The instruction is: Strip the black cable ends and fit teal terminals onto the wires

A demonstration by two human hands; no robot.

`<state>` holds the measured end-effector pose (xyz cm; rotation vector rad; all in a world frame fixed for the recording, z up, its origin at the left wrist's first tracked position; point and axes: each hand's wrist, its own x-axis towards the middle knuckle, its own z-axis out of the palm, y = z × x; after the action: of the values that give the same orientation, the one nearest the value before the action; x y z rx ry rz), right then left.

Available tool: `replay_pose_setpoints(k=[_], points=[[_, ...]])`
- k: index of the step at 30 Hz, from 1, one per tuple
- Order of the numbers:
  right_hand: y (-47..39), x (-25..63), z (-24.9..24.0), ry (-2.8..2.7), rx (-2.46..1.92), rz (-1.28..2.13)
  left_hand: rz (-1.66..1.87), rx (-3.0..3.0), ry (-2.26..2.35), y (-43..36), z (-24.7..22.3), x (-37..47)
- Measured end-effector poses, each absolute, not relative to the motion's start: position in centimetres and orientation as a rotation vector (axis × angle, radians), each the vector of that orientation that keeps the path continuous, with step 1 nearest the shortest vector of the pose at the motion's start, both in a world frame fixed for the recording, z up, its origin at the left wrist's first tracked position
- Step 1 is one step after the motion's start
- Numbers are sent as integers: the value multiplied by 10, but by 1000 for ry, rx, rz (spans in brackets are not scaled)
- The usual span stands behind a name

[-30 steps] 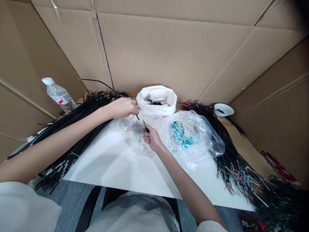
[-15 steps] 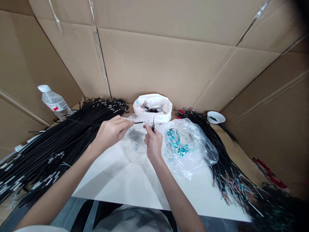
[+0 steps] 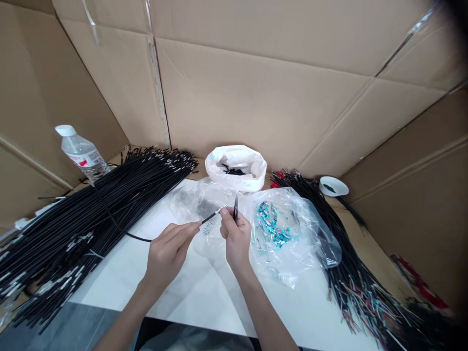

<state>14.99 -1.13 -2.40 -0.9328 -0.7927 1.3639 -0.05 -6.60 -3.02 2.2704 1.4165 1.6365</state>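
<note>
My left hand (image 3: 170,248) is closed on a black cable (image 3: 135,237), whose silvery end points up to the right. That end meets the thumb and fingertips of my right hand (image 3: 236,234). Dark pointed scissors or tweezers (image 3: 236,207) stand up out of my right hand, blades upward; which tool it is cannot be made out. Behind and below the cable end lies a clear bag (image 3: 201,197) with small grey metal pieces. Just right of my right hand, another clear bag (image 3: 310,234) holds turquoise and silver bits (image 3: 272,226).
Black cable bundles lie at left (image 3: 109,195) and right (image 3: 343,253). A white bag (image 3: 236,183) with black pieces sits at the back, a white bowl (image 3: 340,186) at back right, a bottle (image 3: 82,153) at back left. Cardboard walls (image 3: 256,87) surround the white table (image 3: 190,297).
My left hand has moved down and nearer, and the cable end now meets my right fingertips. The cable now hangs in a loop left of my hand. The view has shifted slightly.
</note>
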Motion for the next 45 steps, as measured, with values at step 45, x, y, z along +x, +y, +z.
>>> replay_pose_setpoints(k=[45], points=[[-45, 148, -16, -1186, -1023, 1409, 1477, 753, 1291, -75, -21, -3]])
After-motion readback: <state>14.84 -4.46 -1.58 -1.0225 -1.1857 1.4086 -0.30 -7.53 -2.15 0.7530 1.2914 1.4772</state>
